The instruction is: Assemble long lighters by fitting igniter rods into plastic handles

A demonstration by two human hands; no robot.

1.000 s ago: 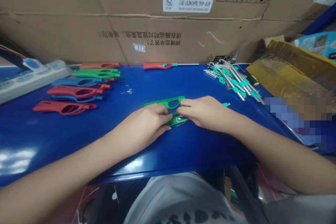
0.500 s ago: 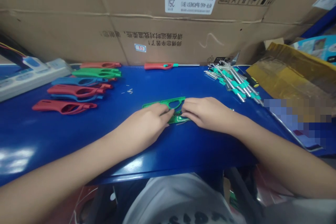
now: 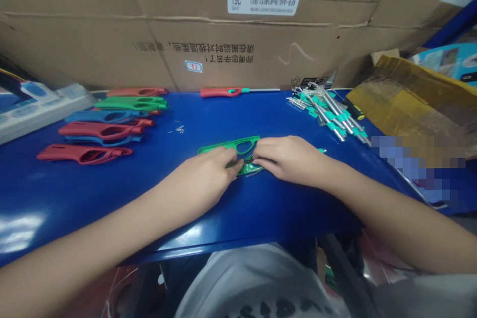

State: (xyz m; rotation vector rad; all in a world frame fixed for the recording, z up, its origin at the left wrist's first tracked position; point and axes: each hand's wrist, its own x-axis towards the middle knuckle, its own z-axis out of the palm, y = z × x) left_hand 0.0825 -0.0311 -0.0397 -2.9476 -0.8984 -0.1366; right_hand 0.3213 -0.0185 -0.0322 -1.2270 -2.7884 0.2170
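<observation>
My left hand (image 3: 209, 175) and my right hand (image 3: 286, 159) meet at the middle of the table, fingers bent and pinched. Between them lies a green lighter shell half (image 3: 244, 169), with thin pale wires and a small dark part inside. Both hands grip this half, the left at one end and the right at the other; the fingertips partly hide it. Just behind it lies another green shell half (image 3: 245, 147) with a trigger opening, partly covered by my left fingers. A teal-tipped metal piece (image 3: 322, 150) shows beyond my right wrist.
Red, green and blue lighter shells (image 3: 89, 130) lie at left beside a white power strip (image 3: 44, 109). Small pins (image 3: 179, 129) are scattered nearby. A red lighter (image 3: 220, 93) rests by the cardboard (image 3: 208, 39). Metal lighter tubes (image 3: 335, 114) are heaped right, beside a taped box (image 3: 410, 94).
My hands stay at nearly the same place, with small finger shifts over the green shell half. More of the dark part shows between the fingertips. The whole view has shifted slightly.
</observation>
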